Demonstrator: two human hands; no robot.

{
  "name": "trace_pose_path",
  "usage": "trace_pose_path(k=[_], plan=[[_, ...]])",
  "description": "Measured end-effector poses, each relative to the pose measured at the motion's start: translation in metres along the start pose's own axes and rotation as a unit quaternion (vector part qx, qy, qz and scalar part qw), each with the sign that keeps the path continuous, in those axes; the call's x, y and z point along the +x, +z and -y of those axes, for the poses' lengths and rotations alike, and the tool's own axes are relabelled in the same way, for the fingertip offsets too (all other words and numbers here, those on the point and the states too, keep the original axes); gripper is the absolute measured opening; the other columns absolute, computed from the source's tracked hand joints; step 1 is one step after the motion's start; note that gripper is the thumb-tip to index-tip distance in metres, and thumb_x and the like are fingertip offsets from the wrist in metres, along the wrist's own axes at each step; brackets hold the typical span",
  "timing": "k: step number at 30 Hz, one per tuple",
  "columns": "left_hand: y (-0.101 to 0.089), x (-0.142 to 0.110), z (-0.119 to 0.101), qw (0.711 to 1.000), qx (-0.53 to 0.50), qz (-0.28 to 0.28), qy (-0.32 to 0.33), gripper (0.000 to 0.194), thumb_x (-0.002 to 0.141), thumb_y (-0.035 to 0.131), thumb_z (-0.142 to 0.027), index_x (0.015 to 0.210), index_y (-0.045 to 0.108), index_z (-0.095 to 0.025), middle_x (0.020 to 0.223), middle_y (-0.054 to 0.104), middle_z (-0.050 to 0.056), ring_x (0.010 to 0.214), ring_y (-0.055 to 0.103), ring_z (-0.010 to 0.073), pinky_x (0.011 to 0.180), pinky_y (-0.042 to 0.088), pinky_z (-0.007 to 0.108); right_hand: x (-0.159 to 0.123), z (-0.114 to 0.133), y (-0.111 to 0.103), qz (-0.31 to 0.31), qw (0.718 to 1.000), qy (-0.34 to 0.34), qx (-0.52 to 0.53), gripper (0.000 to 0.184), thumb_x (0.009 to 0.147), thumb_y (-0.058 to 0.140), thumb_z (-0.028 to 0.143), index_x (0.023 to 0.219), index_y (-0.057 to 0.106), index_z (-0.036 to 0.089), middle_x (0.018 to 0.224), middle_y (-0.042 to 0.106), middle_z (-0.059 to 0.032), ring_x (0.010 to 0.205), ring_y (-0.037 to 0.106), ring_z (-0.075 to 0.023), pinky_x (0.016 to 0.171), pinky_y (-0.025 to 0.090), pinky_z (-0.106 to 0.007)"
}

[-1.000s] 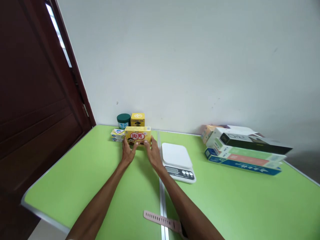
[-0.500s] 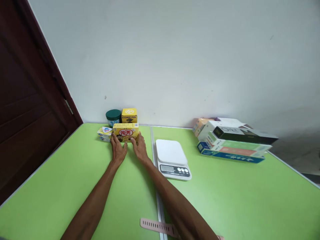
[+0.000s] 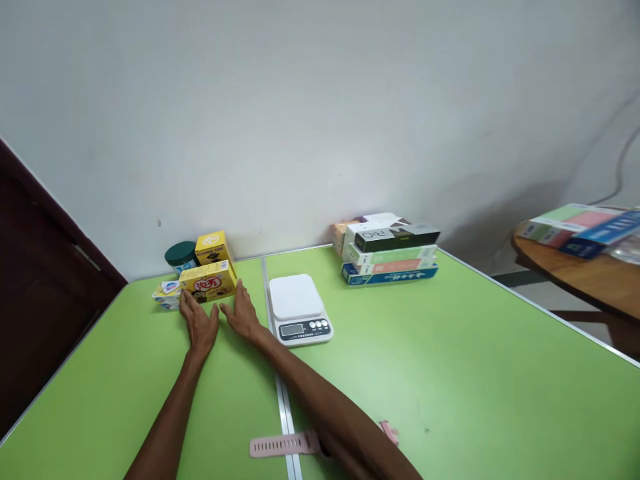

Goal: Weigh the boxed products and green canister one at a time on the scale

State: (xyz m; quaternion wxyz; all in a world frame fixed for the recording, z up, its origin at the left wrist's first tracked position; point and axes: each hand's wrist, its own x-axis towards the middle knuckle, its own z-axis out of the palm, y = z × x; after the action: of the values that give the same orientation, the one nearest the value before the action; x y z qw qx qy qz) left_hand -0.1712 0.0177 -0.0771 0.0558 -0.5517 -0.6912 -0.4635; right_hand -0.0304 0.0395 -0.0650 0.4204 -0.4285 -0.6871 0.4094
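A yellow snack box with red characters [image 3: 209,283] lies at the far left of the green table [image 3: 450,347]. My left hand [image 3: 199,324] rests flat on the table just in front of the box, its fingertips at the box's lower left edge. My right hand [image 3: 243,313] lies flat beside it, fingers spread, with the fingertips next to the box's right end. Neither hand grips anything. A pink watch strap [image 3: 284,445] hangs from my right forearm.
Behind the box stand a green-lidded jar [image 3: 181,256] and a yellow carton [image 3: 211,247]; a small white-blue pack [image 3: 167,294] lies to its left. A white kitchen scale [image 3: 297,309] sits to the right. Stacked long boxes [image 3: 390,255] lie by the wall. A wooden round table [image 3: 585,273] holds more boxes.
My view has swung to the right, bringing the round table in. Both hands have drawn back slightly from the yellow box and lie flatter on the table.
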Motion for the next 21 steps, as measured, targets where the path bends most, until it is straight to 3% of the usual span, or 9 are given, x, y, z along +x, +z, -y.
trace_pose_path(k=[3,6,8,10,14,17,21], plan=[[-0.001,-0.011,-0.013,0.999,-0.015,-0.028,0.038,0.089,0.089,0.065,-0.037,0.161,0.023,-0.005,0.164,0.026,0.028,0.159,0.023,0.0407,0.131,0.020,0.058,-0.043,0.004,-0.036,0.008,0.994,-0.111,-0.019,0.085,0.093,0.065,0.039,0.166,0.028,0.015,0.167,0.039,-0.0193,0.156,0.035,-0.0361,0.129,0.028,-0.059],[0.010,-0.034,-0.037,0.996,-0.071,0.002,0.053,0.077,0.095,0.059,-0.045,0.159,0.032,-0.011,0.159,0.038,0.025,0.154,0.035,0.0366,0.130,0.027,0.056,-0.081,-0.009,-0.107,-0.081,0.983,-0.163,-0.025,0.071,0.098,0.061,0.043,0.162,0.037,0.022,0.160,0.049,-0.0166,0.146,0.048,-0.0329,0.122,0.042,-0.057],[0.023,-0.047,-0.058,0.991,-0.118,0.063,0.024,0.069,0.099,0.053,-0.050,0.155,0.038,-0.013,0.151,0.047,0.023,0.145,0.048,0.0345,0.124,0.037,0.055,-0.096,-0.026,-0.170,-0.178,0.973,-0.142,-0.036,0.057,0.101,0.056,0.045,0.154,0.048,0.024,0.151,0.057,-0.0173,0.133,0.059,-0.0323,0.111,0.052,-0.057],[0.035,-0.051,-0.083,0.984,-0.148,0.101,-0.003,0.067,0.101,0.048,-0.055,0.153,0.042,-0.013,0.147,0.051,0.023,0.139,0.054,0.0336,0.121,0.042,0.054,-0.104,-0.048,-0.236,-0.285,0.951,-0.105,-0.056,0.056,0.100,0.056,0.051,0.147,0.054,0.021,0.143,0.062,-0.0194,0.127,0.062,-0.0331,0.104,0.056,-0.056],[0.058,-0.037,-0.153,0.977,-0.181,0.099,0.051,0.073,0.100,0.048,-0.061,0.154,0.041,-0.013,0.150,0.050,0.022,0.145,0.048,0.0336,0.125,0.035,0.054,-0.110,-0.091,-0.343,-0.460,0.881,-0.015,-0.110,0.075,0.098,0.047,0.065,0.150,0.050,0.011,0.149,0.055,-0.0246,0.136,0.055,-0.0376,0.112,0.047,-0.061],[0.081,-0.029,-0.222,0.952,-0.219,0.184,0.110,0.078,0.099,0.052,-0.062,0.160,0.034,-0.018,0.159,0.047,0.020,0.149,0.046,0.0325,0.127,0.033,0.053,-0.105,-0.114,-0.388,-0.535,0.838,0.052,-0.094,0.091,0.097,0.032,0.074,0.156,0.043,0.005,0.160,0.045,-0.0269,0.150,0.040,-0.0400,0.124,0.030,-0.061],[0.125,-0.032,-0.303,0.918,-0.199,0.330,0.091,0.091,0.097,0.049,-0.068,0.167,0.021,-0.017,0.176,0.023,0.018,0.164,0.018,0.0330,0.133,0.019,0.049,-0.084,-0.121,-0.414,-0.519,0.849,0.083,-0.058,0.100,0.095,0.022,0.081,0.158,0.044,0.007,0.164,0.043,-0.0231,0.155,0.035,-0.0374,0.130,0.019,-0.056]])
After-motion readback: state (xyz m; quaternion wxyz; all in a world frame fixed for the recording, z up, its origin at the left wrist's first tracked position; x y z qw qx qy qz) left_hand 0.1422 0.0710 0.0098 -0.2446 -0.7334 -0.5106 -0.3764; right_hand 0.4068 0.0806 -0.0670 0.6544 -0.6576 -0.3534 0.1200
